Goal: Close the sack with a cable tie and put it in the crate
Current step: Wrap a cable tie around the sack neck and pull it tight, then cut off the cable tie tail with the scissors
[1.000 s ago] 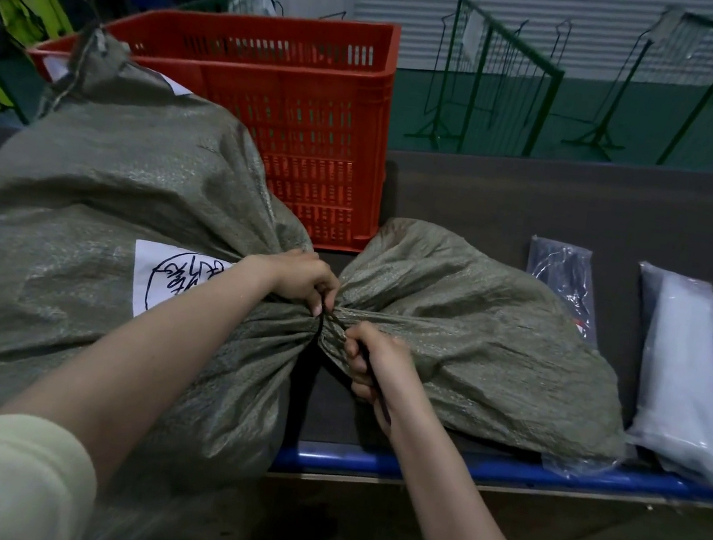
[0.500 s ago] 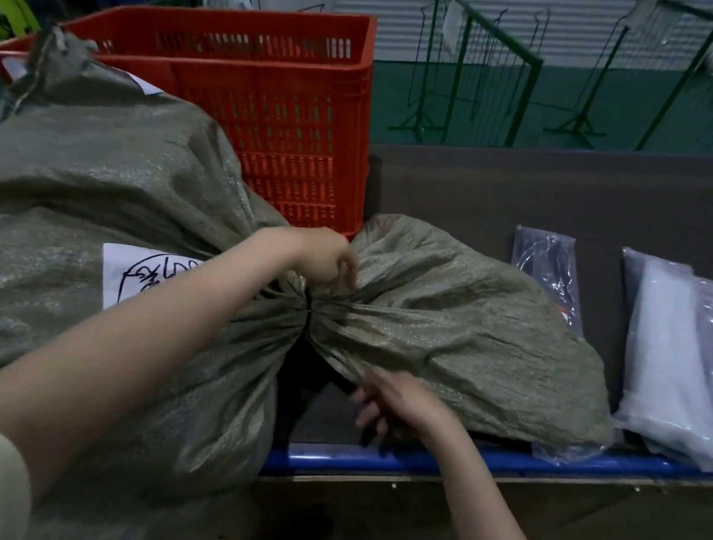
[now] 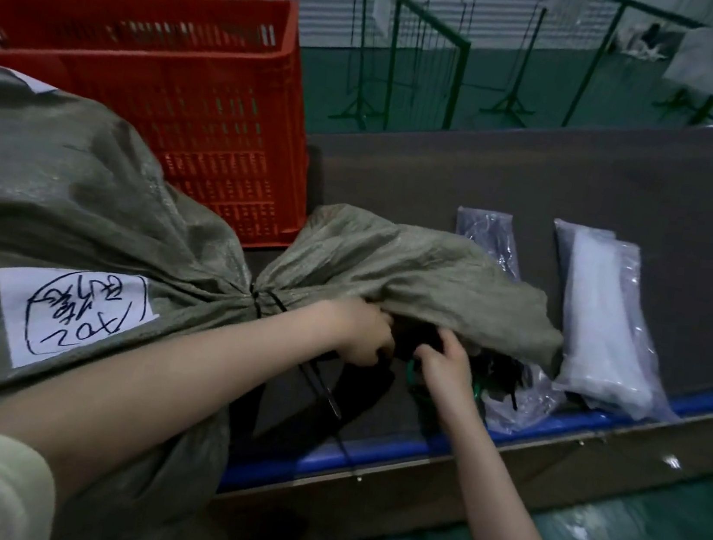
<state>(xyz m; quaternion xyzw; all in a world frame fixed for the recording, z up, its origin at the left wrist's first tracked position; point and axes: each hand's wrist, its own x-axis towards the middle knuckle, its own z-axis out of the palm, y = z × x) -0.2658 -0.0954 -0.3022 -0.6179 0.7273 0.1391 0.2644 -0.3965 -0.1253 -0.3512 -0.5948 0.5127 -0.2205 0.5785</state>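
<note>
Dark table (image 3: 629,179): hands (image 3: 364,334) now under tied sack (image 3: 83,197).

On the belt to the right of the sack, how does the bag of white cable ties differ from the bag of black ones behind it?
The bag of white ties looks fuller and larger, and lies fully in view near the blue table edge. The bag of black ties looks slimmer and darker, sits farther left, and its near end is covered by the sack's flared top. Both are clear plastic bags lying lengthwise on the dark belt.

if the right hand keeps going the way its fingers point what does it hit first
Probably the loose flap of the sack, which hangs just beyond the right hand; its fingers point up under it. Depth there is dark and unclear.
</note>
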